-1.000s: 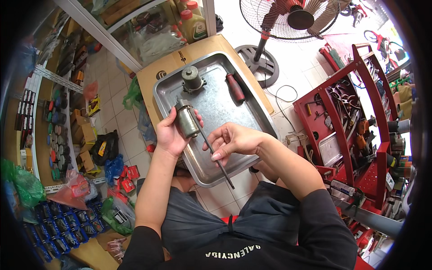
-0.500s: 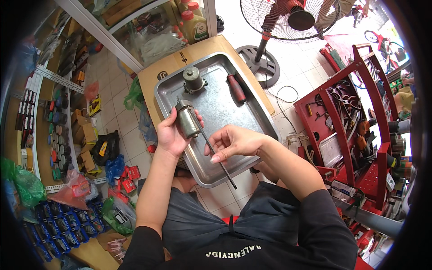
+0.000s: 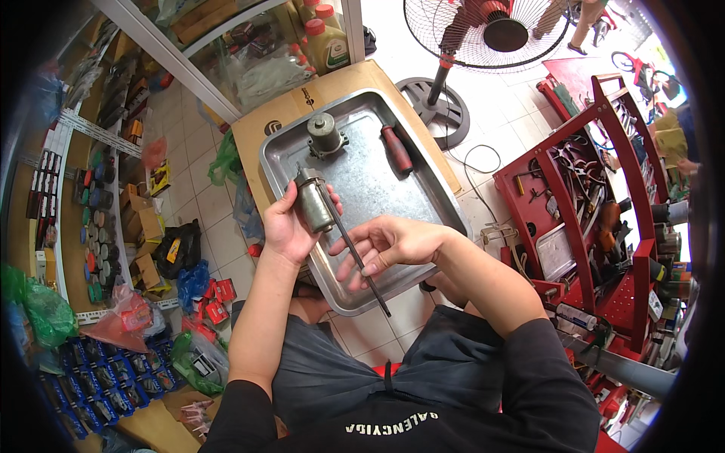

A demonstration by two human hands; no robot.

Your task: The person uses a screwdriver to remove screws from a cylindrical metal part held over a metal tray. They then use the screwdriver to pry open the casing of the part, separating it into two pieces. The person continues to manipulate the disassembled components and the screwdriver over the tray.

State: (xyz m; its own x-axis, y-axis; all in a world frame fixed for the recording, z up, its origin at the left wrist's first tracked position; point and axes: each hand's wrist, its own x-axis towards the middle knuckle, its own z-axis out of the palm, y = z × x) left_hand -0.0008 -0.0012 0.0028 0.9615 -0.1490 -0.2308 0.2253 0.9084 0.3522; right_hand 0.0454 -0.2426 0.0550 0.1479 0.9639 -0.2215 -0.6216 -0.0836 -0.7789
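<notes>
My left hand is wrapped round a cylindrical metal motor body with a shaft at its upper end. A long dark metal rod lies alongside the cylinder and extends down toward me. My right hand has its thumb on the rod, with the other fingers loosely spread behind it. Both hands are over a steel tray. In it stand a second metal part with a flange at the back left and a red-handled tool lying at the back right.
The tray rests on cardboard. Behind it stand a glass cabinet with bottles and a fan. A red tool trolley is on the right, shelves and bags on the left. A person's legs show behind the fan.
My right hand's fingers have opened out toward the lower left, and the rod's lower end has shifted slightly. A person's legs have appeared more clearly behind the fan.
</notes>
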